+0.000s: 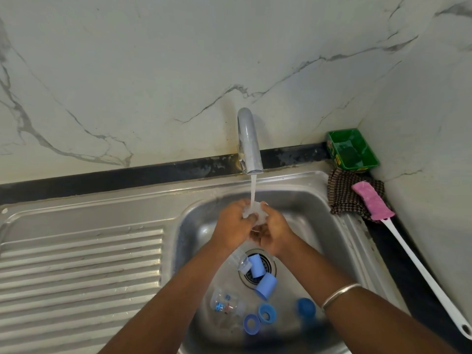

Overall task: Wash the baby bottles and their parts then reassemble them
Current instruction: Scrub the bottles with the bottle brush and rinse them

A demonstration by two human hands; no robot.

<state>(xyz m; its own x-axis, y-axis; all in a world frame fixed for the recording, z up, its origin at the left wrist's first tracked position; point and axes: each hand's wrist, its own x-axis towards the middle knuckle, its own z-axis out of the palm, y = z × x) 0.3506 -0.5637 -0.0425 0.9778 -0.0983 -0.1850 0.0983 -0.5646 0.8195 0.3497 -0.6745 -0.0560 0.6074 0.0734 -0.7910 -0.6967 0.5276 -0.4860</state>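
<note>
**Rinsing a small clear part under the tap; rest of the bottle parts waiting in the basin**

Steel sink [316,200] filled most of the view, ribbed drainboard [81,264] to its left, marble wall behind. Tap [249,141] was running, stream falling straight onto the hands.

Both hands met under the stream, above the far side of the basin. Left hand [233,226] and right hand [272,233] were curled together round a small clear part [255,213], pale and translucent, probably a teat. Too much water and glare to tell which way it pointed or where its long axis ran. Both hands appeared to hold it, fingers curled; exact finger placement not readable.

Remaining parts lay in the basin below the hands, nearer the person. Clear bottle [226,302] lay on its side left of centre, long axis roughly left to right, slightly tilted; its open end looked to face right, toward the rings, though that was hard to confirm. It sat under the left forearm, so the left hand was the nearer one for it. A second clear piece [240,263] lay by the drain [258,270], tipped over. Two light blue caps [256,265] [267,286] lay on their sides over the drain. Two blue screw rings [267,312] [251,324] lay flat, openings up, touching or nearly so. A dark blue round piece [306,307] sat close by the right forearm.

On the right counter: green tub [352,149], checked cloth [342,198], pink-headed bottle brush [373,203] with its long white handle running toward the person, nearest the right hand.

Judged early in the wash: most parts untouched in the basin, nothing reassembled.
</note>
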